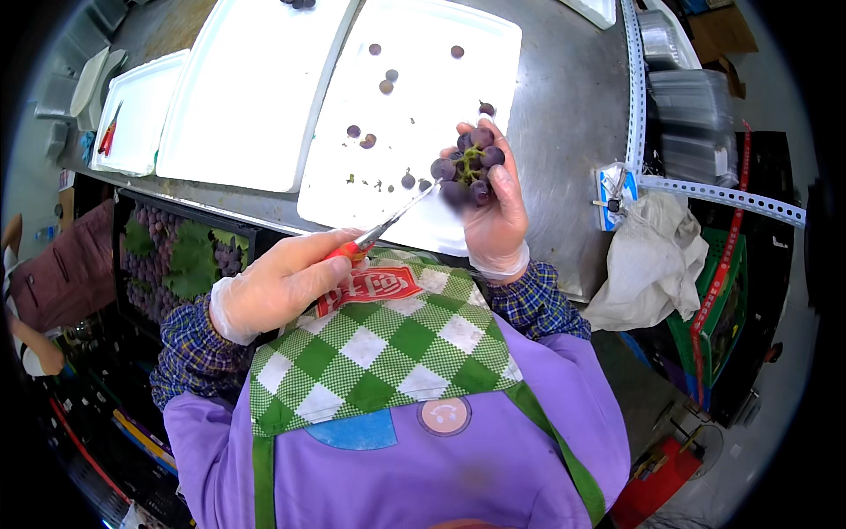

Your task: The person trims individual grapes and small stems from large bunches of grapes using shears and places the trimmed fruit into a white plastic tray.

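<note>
My left hand [274, 287], in a clear thin glove, grips red-handled snips [375, 235]. Their narrow blades point up and right, and the tips reach the lower left of a small bunch of dark purple grapes [470, 159]. Gloved as well, my right hand [501, 228] cradles that bunch palm up, with its green stems facing me. Beneath both is a white foam tray [423, 86]. Several loose grapes [368, 141] and small stem scraps [350, 178] lie scattered on it. One grape [486, 108] sits just beyond my right fingertips.
Left of it stand another white tray [238, 112] and a smaller one [142, 99] holding red-handled snips [111, 135]. A black crate of grapes and leaves [185, 251] borders the metal table [562, 86]. Perforated metal angle bars [720, 195] and a white sack [651, 258] flank the right. Another person [63, 271] is far left.
</note>
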`<state>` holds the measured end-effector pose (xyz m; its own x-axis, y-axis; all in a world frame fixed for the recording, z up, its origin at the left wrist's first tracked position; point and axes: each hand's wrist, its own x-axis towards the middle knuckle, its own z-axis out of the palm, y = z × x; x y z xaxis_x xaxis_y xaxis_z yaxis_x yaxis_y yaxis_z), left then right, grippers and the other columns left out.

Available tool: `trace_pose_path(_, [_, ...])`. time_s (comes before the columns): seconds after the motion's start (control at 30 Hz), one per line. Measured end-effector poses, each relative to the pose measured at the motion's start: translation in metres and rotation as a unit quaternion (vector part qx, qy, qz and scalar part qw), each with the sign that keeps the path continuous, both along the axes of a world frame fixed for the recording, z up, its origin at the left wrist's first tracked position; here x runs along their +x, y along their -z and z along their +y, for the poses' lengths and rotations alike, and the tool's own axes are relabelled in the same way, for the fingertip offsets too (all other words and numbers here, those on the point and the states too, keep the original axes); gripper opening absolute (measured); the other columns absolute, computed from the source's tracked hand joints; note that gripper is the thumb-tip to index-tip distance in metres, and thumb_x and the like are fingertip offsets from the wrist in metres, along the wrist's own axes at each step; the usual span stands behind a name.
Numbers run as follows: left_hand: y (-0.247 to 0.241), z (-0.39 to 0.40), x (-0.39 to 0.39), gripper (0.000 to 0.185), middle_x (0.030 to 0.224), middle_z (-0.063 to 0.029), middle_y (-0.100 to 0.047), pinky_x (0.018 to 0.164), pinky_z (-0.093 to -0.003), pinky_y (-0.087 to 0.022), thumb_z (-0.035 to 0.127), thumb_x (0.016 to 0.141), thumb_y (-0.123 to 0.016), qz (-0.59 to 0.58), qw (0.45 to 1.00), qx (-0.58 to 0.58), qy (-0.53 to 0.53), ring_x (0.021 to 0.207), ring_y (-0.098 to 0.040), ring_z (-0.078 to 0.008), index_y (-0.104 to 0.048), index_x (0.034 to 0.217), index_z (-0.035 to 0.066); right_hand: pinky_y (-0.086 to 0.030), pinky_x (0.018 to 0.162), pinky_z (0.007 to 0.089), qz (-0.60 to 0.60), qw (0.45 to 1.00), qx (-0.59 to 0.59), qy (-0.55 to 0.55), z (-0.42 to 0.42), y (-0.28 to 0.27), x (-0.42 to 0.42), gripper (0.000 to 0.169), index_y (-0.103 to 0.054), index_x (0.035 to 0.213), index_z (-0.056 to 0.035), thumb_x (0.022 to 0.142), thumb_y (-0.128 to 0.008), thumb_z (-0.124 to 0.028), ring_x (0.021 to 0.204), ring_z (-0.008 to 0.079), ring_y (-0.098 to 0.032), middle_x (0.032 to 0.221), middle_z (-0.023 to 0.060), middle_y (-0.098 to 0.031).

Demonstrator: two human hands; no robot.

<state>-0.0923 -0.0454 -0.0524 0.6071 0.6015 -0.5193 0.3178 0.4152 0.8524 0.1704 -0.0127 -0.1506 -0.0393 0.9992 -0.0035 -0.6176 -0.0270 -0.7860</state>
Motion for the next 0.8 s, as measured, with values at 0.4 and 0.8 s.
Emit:
trace_pose_path(0.4, [0.027,-0.013,-0.003,0.050,0.120,-0.0225,-0.065,0.098,-0.0359,-0.047,0.026,0.101,-0.054,0.091,0.980,0.165,-0.060,0.110,-0.063,-0.0282,-0.049,0.139,-0.006,-0.053,0.086,0.0403,0.511,0.814,-0.226,-0.160,0.014,0.016,0.024,0.053,-0.049,0.142,-0.0117,0.094,-0.051,-0.034,0.116,0.0254,-0.056,0.142,0.0098,-0.049])
trace_pose_path(0.8, [0.020,-0.010,0.002,0.050,0.122,-0.0211,-0.064,0.100,-0.0361,-0.046,0.021,0.098,-0.057,0.154,0.969,0.191,-0.022,0.112,-0.062,-0.0272,-0.049,0.141,-0.003,-0.053,0.097,0.0476,0.517,0.814,-0.222,-0.145,0.013,0.013,0.019,0.051,-0.051,0.141,-0.0117,0.095,-0.049,-0.034,0.118,0.0280,-0.057,0.140,0.0120,-0.051])
